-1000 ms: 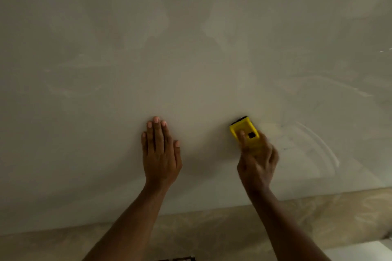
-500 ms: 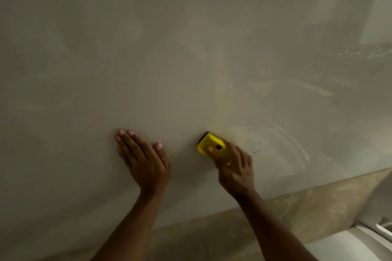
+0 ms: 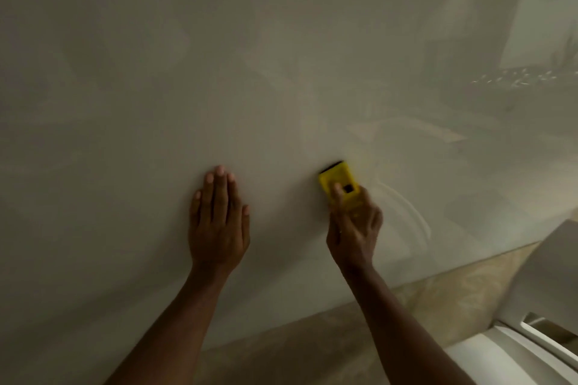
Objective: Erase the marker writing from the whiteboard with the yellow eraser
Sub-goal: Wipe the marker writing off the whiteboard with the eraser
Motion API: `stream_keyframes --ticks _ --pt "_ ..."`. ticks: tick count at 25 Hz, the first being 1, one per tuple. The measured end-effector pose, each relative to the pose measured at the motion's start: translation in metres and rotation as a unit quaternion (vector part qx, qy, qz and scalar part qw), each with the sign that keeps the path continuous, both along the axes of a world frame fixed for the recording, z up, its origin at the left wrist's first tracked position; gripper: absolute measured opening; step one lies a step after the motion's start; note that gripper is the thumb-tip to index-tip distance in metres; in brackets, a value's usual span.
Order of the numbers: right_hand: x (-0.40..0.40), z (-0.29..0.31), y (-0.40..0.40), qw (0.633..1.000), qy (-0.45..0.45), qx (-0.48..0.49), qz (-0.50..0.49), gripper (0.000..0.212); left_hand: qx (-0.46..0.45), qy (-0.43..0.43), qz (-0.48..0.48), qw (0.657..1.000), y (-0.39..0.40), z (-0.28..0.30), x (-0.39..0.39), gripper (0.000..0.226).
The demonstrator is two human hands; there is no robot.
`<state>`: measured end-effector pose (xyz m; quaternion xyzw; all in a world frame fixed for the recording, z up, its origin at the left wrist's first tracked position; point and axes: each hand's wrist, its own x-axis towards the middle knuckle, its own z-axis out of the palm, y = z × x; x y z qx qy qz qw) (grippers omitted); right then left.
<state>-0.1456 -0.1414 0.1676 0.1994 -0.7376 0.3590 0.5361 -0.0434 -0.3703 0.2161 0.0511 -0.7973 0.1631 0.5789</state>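
While half a second back the eraser (image 3: 337, 181) sat lower and tilted left, now gripped upright by right hand (image 3: 355, 228), higher on whiteboard (image 3: 281, 87); left hand (image 3: 219, 222) flat, fingers together, re-squared; faint arcs (image 3: 406, 206) remain, so wiping likely unfinished.

Compared with half a second ago, the right hand (image 3: 353, 225) now holds the yellow eraser (image 3: 339, 182) turned more upright on the whiteboard (image 3: 156, 87). The left hand (image 3: 219, 222), previously angled with fingers leaning left, now lies flat with fingers pointing straight up.
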Motion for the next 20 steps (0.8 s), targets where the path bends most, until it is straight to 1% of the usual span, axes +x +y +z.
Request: stream_keyframes --ticks 1,2,3,4,5,6,7,8,9,10,11,12,13,14,15,16,17,18,19,20 --pt "-0.006 0.001 0.01 0.997 0.034 0.065 -0.002 0.058 0.0 0.002 0.008 1.0 0.0 0.0 -0.001 0.064" --pt "-0.014 0.003 0.02 0.997 0.026 0.066 -0.011 0.059 -0.006 0.001 0.012 1.0 0.0 0.0 -0.002 0.064" --pt "-0.02 0.008 0.023 1.0 -0.022 -0.011 -0.017 0.059 -0.013 0.001 0.021 1.0 -0.003 0.0 0.0 0.064" --pt "-0.019 0.014 0.017 0.99 -0.079 -0.119 -0.015 0.058 -0.014 0.004 0.028 1.0 -0.007 0.001 0.002 0.065" --pt "-0.015 0.014 0.01 0.977 -0.111 -0.18 -0.018 0.056 -0.014 0.005 0.025 1.0 -0.004 0.002 0.0 0.065" --pt "-0.006 0.01 -0.002 0.981 -0.111 -0.156 -0.01 0.055 -0.02 0.002 0.02 1.0 -0.003 0.005 -0.001 0.064" --pt "0.005 -0.004 -0.009 0.997 -0.059 -0.048 0.016 0.056 -0.036 -0.005 0.007 0.999 0.003 0.01 -0.006 0.063" --pt "0.012 -0.017 -0.01 0.996 0.0 0.082 0.039 0.057 -0.055 -0.017 -0.009 0.998 0.009 0.017 -0.012 0.062" --pt "0.012 -0.023 -0.001 0.985 0.041 0.162 0.05 0.059 -0.083 -0.028 -0.028 0.996 0.014 0.027 -0.017 0.061" --pt "0.004 -0.025 0.011 0.982 0.051 0.176 0.051 0.059 -0.109 -0.036 -0.045 0.992 0.019 0.037 -0.024 0.06" --pt "-0.002 -0.027 0.018 0.991 0.023 0.129 0.03 0.058 -0.13 -0.039 -0.051 0.989 0.023 0.048 -0.029 0.059" --pt "-0.004 -0.024 0.019 0.999 -0.048 0.018 0.017 0.055 -0.147 -0.039 -0.052 0.987 0.026 0.058 -0.032 0.059" --pt "-0.006 -0.021 0.016 0.985 -0.124 -0.119 0.006 0.054 -0.155 -0.037 -0.052 0.986 0.029 0.065 -0.035 0.059" --pt "-0.003 -0.019 0.01 0.964 -0.174 -0.202 -0.008 0.055 -0.158 -0.034 -0.053 0.985 0.032 0.069 -0.037 0.06" --pt "0.002 -0.017 0.002 0.961 -0.183 -0.209 -0.02 0.056 -0.16 -0.03 -0.053 0.985 0.034 0.071 -0.039 0.061" --pt "0.007 -0.019 -0.007 0.976 -0.156 -0.149 -0.015 0.057 -0.16 -0.026 -0.051 0.985 0.034 0.074 -0.04 0.061" --pt "0.013 -0.03 -0.008 0.993 -0.102 -0.053 -0.002 0.058 -0.158 -0.022 -0.053 0.986 0.037 0.073 -0.04 0.061" --pt "0.011 -0.034 -0.004 0.998 -0.054 0.034 0.011 0.059 -0.158 -0.016 -0.054 0.986 0.036 0.075 -0.04 0.061" --pt "0.004 -0.037 0.009 0.997 -0.044 0.07 0.002 0.06 -0.158 -0.017 -0.061 0.985 0.037 0.075 -0.041 0.061" --pt "-0.003 -0.039 0.019 0.996 -0.082 0.036 -0.024 0.061 -0.156 -0.015 -0.062 0.986 0.038 0.073 -0.041 0.061"
